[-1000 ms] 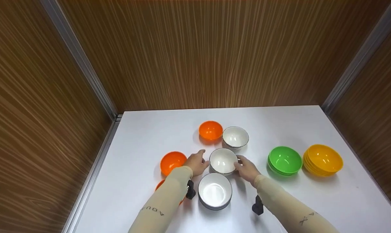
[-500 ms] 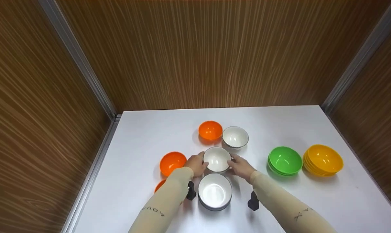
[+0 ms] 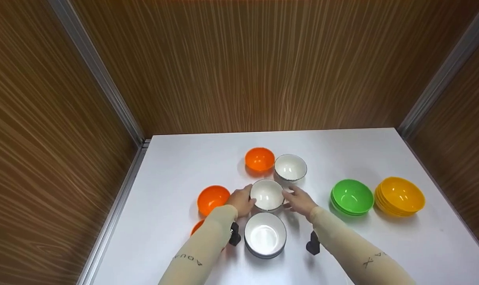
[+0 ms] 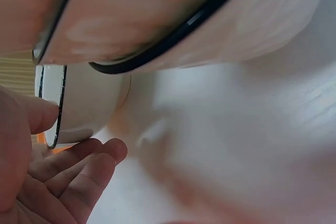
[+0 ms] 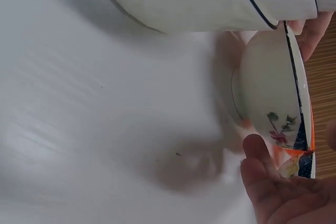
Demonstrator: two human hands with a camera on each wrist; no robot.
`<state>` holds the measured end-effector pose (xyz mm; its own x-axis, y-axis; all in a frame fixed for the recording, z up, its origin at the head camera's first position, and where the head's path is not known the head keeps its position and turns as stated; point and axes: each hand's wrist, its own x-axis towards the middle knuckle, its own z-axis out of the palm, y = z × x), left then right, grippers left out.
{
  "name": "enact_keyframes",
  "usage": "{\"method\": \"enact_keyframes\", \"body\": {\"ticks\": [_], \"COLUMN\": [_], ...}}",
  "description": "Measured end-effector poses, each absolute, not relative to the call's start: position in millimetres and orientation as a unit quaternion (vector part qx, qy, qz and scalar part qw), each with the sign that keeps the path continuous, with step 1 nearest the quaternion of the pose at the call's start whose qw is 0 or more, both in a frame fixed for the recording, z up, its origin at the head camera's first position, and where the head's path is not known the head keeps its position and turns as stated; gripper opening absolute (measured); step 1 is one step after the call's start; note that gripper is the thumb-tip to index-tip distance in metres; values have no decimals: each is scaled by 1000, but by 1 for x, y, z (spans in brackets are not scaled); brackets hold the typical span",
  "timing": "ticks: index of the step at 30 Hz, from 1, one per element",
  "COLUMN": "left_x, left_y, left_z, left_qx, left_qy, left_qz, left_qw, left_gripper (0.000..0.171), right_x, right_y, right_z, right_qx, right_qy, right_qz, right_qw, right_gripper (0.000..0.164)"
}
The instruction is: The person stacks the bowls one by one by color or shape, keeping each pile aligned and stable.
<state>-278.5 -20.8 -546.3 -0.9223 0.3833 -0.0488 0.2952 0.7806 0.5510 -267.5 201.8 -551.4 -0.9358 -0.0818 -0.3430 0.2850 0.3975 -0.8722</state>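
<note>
A white bowl with a dark rim stands upright between the two hands on the white table. My left hand holds its left side; in the left wrist view the thumb lies at the rim and the fingers curl below the wall. My right hand is at the bowl's right side, thumb and fingers spread apart; in the right wrist view its fingertips are close to the flowered wall. Nearer stands a stack of larger white bowls. Behind is another white bowl stack.
Orange bowls stand at the back and left; another orange bowl is partly hidden by the left sleeve. Stacked green bowls and yellow bowls stand on the right. Wood-grain panels wall the table.
The white bowl has shifted slightly left, and my left hand has taken hold of it. My right hand followed the bowl left, then loosened and drew a little away from its rim.
</note>
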Motion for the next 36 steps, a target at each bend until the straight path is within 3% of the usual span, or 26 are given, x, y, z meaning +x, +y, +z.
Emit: {"method": "enact_keyframes", "body": {"ticks": [10,19,36], "left_x": [-282,-283,-281], "left_y": [-18,-17,-17], "left_z": [-548,-550,-546], "left_qx": [176,194,187], "left_qy": [930,920,917], "left_qz": [305,326,336], "left_qw": [102,97,102], "left_gripper": [63,76,77], "right_x": [-290,-305,-321], "right_y": [228,240,243], "right_z": [-548,-548,-559], "right_qx": [143,187,203], "right_qy": [829,802,770], "right_qz": [-521,-542,-586], "right_qw": [147,169,149], "right_gripper": [74,75,68]}}
